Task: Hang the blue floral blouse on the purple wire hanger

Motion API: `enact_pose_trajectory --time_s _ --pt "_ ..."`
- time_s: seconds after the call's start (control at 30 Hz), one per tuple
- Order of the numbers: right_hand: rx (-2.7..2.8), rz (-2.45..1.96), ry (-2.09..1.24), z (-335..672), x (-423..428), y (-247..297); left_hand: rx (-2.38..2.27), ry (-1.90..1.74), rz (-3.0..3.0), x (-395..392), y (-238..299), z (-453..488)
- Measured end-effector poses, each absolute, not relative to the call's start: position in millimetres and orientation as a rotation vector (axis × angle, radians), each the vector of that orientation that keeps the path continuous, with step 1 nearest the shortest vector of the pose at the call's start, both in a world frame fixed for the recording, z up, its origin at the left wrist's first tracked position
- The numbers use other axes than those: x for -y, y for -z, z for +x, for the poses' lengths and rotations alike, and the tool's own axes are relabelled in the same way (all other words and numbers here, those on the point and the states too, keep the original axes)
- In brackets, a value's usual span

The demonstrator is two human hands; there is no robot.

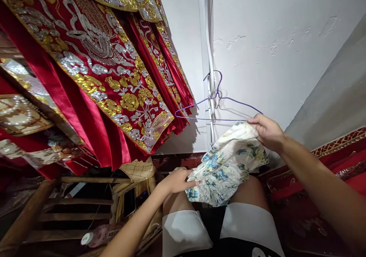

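A white cloth with blue, green and yellow flowers [225, 169] hangs between my two hands above my lap. My right hand [267, 131] pinches its upper right corner, right at the end of a purple wire hanger [225, 119]. Whether those fingers also grip the hanger's wire is hard to see. Lower down, my left hand [180, 179] has its fingers closed on the cloth's left edge. The hanger's hook points up in front of a white pipe or cable on the wall; I cannot tell if it hangs there.
Red garments with gold and silver embroidery [114, 70] hang at the left. Below them stands a wooden chair [82, 207], with a pink-tinted bottle [100, 235] near it. A white wall [257, 59] rises ahead. Red fabric with gold trim [343, 165] lies along the right.
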State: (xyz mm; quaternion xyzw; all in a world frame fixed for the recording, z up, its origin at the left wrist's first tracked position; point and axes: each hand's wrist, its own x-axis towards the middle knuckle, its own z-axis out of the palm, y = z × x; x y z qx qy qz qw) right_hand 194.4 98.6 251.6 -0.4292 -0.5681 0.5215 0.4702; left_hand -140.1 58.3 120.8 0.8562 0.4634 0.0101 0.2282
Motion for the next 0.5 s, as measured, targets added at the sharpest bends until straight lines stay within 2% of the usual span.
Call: enact_pose_trajectory --time_s 0.1,0.2,0.27,0.4,0.5 --pt "1.577 -1.131 -1.275 183.5 -108.0 -257.1 -1.384 -0.072 2.449 -59.9 -135.5 -157.3" --pt "1.765 -1.254 -0.789 173.8 -126.2 -244.6 -1.499 -0.153 2.455 -64.2 -149.9 -171.0" --pt "1.758 -1.256 -0.591 170.4 -143.3 -227.4 -1.568 -0.163 2.451 -67.6 -157.1 -177.5" --pt "1.780 -1.186 -0.687 170.8 -173.3 -191.4 -1.624 -0.287 2.492 -73.5 -163.8 -180.4" --pt "1.789 -1.289 -0.745 181.1 -181.7 -177.2 -1.600 -0.385 2.496 -77.9 -165.3 -172.4"
